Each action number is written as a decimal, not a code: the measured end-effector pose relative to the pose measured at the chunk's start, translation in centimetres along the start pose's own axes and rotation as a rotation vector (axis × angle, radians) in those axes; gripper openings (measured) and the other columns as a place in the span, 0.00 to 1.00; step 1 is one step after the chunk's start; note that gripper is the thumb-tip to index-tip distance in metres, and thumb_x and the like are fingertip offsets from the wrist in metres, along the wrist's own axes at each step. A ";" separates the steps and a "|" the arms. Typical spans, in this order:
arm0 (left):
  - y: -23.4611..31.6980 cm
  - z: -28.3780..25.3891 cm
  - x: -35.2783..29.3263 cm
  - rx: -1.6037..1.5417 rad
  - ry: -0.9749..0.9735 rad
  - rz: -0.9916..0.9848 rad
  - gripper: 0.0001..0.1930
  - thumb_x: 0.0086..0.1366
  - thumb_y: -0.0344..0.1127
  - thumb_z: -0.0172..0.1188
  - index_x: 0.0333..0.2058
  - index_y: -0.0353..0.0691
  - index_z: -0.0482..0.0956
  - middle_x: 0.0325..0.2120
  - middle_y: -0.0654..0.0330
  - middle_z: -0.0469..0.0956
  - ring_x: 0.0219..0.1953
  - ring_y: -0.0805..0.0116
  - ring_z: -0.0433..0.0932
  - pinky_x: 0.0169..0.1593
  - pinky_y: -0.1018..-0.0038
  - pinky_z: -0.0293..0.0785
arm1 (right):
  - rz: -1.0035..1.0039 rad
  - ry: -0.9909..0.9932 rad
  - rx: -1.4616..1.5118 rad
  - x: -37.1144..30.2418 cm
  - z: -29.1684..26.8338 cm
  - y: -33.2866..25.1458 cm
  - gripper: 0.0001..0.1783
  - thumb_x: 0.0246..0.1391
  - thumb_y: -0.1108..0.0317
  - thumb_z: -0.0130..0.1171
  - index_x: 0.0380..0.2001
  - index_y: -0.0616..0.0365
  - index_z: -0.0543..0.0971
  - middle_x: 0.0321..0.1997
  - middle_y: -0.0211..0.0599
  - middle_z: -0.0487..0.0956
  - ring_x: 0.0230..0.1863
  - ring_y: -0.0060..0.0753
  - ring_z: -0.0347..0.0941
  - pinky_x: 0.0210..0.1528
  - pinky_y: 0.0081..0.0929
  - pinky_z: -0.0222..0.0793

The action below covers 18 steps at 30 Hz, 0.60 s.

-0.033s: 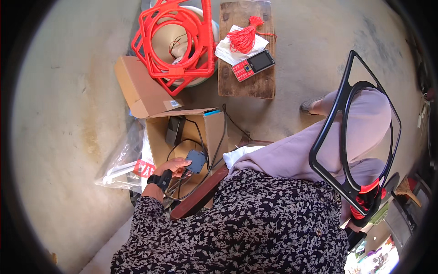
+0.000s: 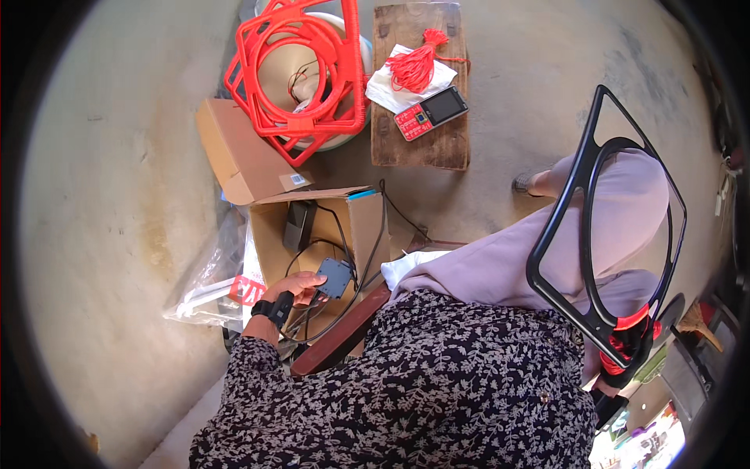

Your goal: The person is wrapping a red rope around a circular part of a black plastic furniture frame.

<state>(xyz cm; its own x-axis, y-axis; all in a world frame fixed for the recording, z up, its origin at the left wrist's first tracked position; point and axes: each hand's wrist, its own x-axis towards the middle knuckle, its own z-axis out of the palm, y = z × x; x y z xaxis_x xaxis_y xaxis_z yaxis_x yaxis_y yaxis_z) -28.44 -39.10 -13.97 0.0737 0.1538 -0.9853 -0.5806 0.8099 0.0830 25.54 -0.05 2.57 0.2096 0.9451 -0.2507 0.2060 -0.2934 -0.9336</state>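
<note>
Head view, notes —

— Largest first: what do we log on the right?
— A black frame (image 2: 601,227), a rounded loop inside an angular outline, held upright over our lap. Our right arm is mostly hidden behind the floral sleeve. The right hand (image 2: 621,356) sits at the frame's lower corner, where red cord (image 2: 625,328) is wound. It looks clenched round that corner, though most of the hand is covered.

— And the left arm?
— Bent at the elbow and reaching forward and down into the open cardboard box (image 2: 312,234) on the floor just left of our knees. There is a dark band at the wrist.

— The left hand itself?
— Our left hand (image 2: 297,288) is palm down with fingers curled, pinching the edge of a small dark grey square device (image 2: 336,277). Black cables trail from the device inside the box.

— Anything smaller nearby?
— A second dark block (image 2: 297,225) lies deeper in the box, apart from the hand.
</note>
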 end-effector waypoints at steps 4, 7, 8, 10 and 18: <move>0.4 -0.8 -0.4 -0.021 -0.106 -0.023 0.20 0.59 0.48 0.61 0.41 0.37 0.74 0.33 0.61 0.78 0.31 0.71 0.78 0.35 0.76 0.76 | 0.002 0.005 -0.009 0.3 -0.7 0.2 0.26 0.59 0.49 0.47 0.52 0.57 0.71 0.48 0.42 0.76 0.45 0.43 0.71 0.51 0.44 0.63; 0.7 -1.8 -0.9 -0.090 -0.183 -0.050 0.20 0.56 0.45 0.64 0.40 0.37 0.74 0.32 0.60 0.79 0.32 0.70 0.79 0.36 0.76 0.77 | 0.001 0.008 -0.039 0.3 -0.7 0.7 0.26 0.59 0.49 0.46 0.53 0.57 0.71 0.49 0.43 0.76 0.46 0.44 0.71 0.52 0.45 0.62; 0.8 -1.7 -1.3 -0.087 -0.178 -0.048 0.20 0.56 0.45 0.64 0.40 0.37 0.74 0.32 0.60 0.79 0.32 0.70 0.79 0.36 0.76 0.77 | 0.000 0.011 -0.055 0.3 -0.6 0.9 0.27 0.59 0.49 0.46 0.53 0.57 0.70 0.49 0.43 0.76 0.46 0.44 0.71 0.52 0.45 0.62; 1.6 -0.7 -2.9 -0.104 -0.040 -0.020 0.19 0.56 0.43 0.64 0.42 0.37 0.74 0.33 0.62 0.79 0.31 0.72 0.78 0.34 0.77 0.76 | -0.001 0.020 -0.080 -0.3 0.3 1.0 0.27 0.59 0.49 0.46 0.53 0.57 0.70 0.49 0.43 0.76 0.47 0.44 0.71 0.52 0.46 0.62; 7.7 -0.3 -10.0 -0.313 -0.255 0.319 0.26 0.55 0.34 0.60 0.51 0.27 0.67 0.41 0.53 0.78 0.40 0.69 0.80 0.42 0.77 0.78 | -0.195 0.001 -0.252 -1.4 1.1 0.8 0.29 0.60 0.44 0.42 0.53 0.55 0.71 0.53 0.43 0.74 0.50 0.50 0.68 0.57 0.51 0.54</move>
<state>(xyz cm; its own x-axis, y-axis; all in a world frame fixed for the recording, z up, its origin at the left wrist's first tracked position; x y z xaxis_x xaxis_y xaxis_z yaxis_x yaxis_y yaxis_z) -33.87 -34.54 -3.46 0.0261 0.5307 -0.8472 -0.8184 0.4980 0.2868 24.36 -1.48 1.92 0.1434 0.9870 -0.0726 0.4727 -0.1328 -0.8711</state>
